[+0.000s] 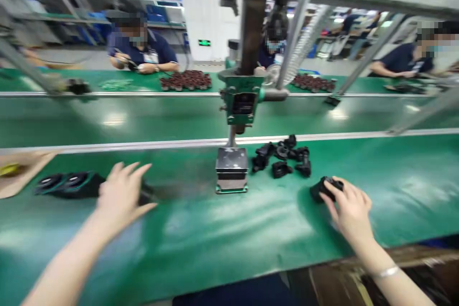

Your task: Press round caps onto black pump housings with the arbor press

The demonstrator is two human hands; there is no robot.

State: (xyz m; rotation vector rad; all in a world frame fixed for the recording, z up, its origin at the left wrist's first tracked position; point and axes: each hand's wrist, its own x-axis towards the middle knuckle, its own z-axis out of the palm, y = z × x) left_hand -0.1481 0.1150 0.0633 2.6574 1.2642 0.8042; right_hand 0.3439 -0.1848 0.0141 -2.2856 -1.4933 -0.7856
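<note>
My left hand (122,193) hovers over the green bench with its fingers spread, right beside a row of round black parts (68,184) lying at the left; the picture is smeared there. My right hand (349,210) has its fingers closed on a small black part (322,189) resting on the green surface at the right. A loose heap of black plastic parts (283,155) lies behind it. Between my hands stands a green press (240,100) with a metal block (231,169) under its ram.
A green conveyor belt (143,119) runs across behind the press. On the far side several people in dark blue sit at another bench with piles of dark red parts (186,80). A tan tray edge (21,174) shows at the far left. Slanted metal struts (297,24) cross overhead.
</note>
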